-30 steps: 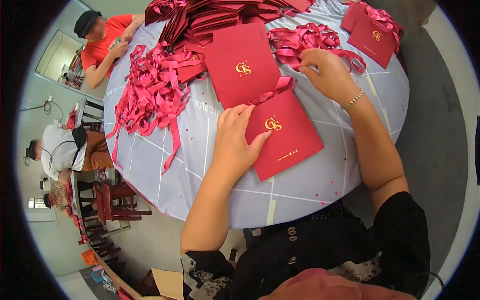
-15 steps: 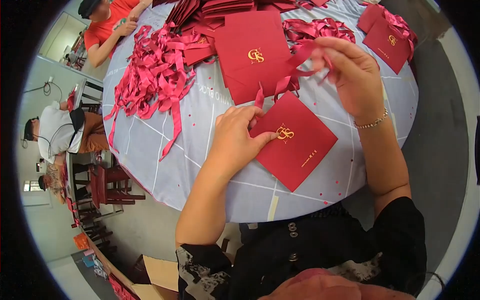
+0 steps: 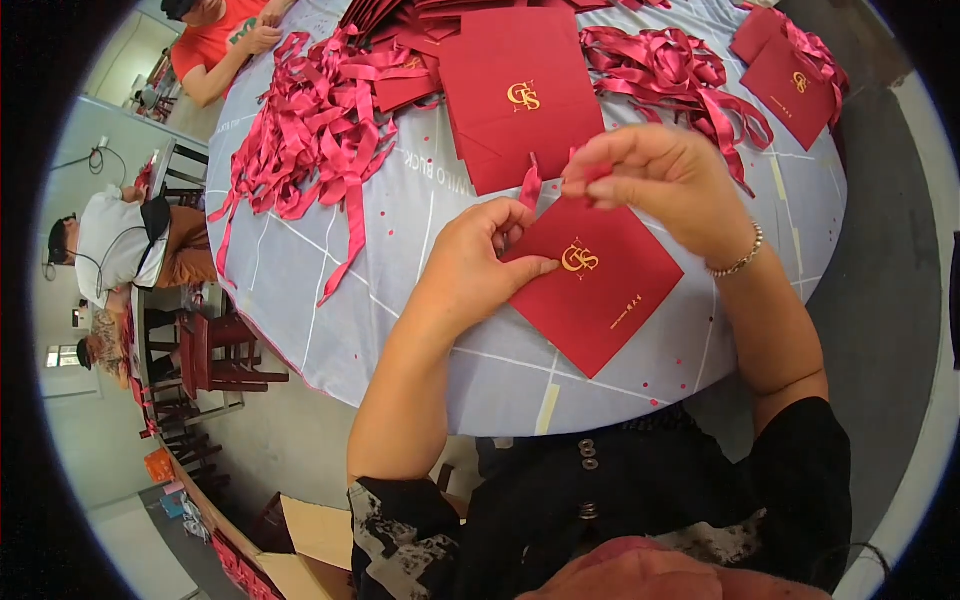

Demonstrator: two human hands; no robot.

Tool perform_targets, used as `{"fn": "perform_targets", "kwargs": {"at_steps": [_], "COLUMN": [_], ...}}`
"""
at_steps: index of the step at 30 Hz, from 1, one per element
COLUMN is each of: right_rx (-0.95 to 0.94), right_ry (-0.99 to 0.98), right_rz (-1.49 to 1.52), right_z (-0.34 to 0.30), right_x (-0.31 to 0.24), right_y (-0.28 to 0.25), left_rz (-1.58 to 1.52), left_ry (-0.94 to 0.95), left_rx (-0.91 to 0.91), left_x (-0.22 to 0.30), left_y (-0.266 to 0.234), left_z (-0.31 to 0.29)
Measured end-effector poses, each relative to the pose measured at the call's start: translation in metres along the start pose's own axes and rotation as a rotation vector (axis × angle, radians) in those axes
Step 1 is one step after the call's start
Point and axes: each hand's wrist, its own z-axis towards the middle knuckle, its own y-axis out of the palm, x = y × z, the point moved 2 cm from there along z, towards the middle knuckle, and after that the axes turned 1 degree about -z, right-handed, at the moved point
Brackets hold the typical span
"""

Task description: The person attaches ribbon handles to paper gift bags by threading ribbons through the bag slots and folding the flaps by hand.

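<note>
A square red paper envelope [image 3: 598,290] with gold print lies tilted on the table in front of me. My left hand [image 3: 478,258] grips its left corner, thumb on top and fingers beneath. From the envelope's upper corner a short pink-red ribbon end [image 3: 531,187] sticks up by my left fingertips. My right hand [image 3: 660,190], slightly smeared by motion, is above the envelope's far corner, its thumb and fingers pinching the red ribbon [image 3: 592,170]. Most of that ribbon is hidden behind the fingers.
Larger red folders [image 3: 522,95] lie just beyond, with more red folders stacked at the back. Heaps of ribbon lie left [image 3: 310,140] and right [image 3: 660,65]. Finished-looking envelopes with ribbons [image 3: 790,85] sit far right. A co-worker in orange [image 3: 225,45] works at the far left edge.
My right hand has come left and down toward the envelope's far corner with the ribbon. My left hand keeps its grip. The view has shifted slightly.
</note>
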Motion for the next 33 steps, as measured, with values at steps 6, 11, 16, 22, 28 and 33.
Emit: {"fn": "perform_targets", "kwargs": {"at_steps": [6,11,16,22,28,33], "right_rx": [-0.028,0.014,0.053,0.312,-0.04,-0.073], "right_ry": [0.191,0.281,0.279,-0.422,-0.533,-0.517], "right_rz": [0.173,0.357,0.322,-1.032,-1.176,-1.072], "right_z": [0.004,0.0,0.0,-0.003,-0.002,-0.002], "right_x": [0.033,0.039,0.043,0.002,0.01,0.012], "right_y": [0.026,0.022,0.028,0.027,0.045,0.024], "left_rz": [-0.066,0.094,0.173,0.305,0.443,0.191], "left_ry": [-0.025,0.249,0.379,0.317,0.499,0.288], "left_rx": [0.01,0.21,0.282,0.313,0.318,0.329], "left_x": [-0.008,-0.011,-0.004,0.001,0.006,0.006], "left_y": [0.001,0.008,0.007,0.003,0.005,0.002], "left_z": [0.001,0.004,0.003,-0.001,0.0,-0.004]}}
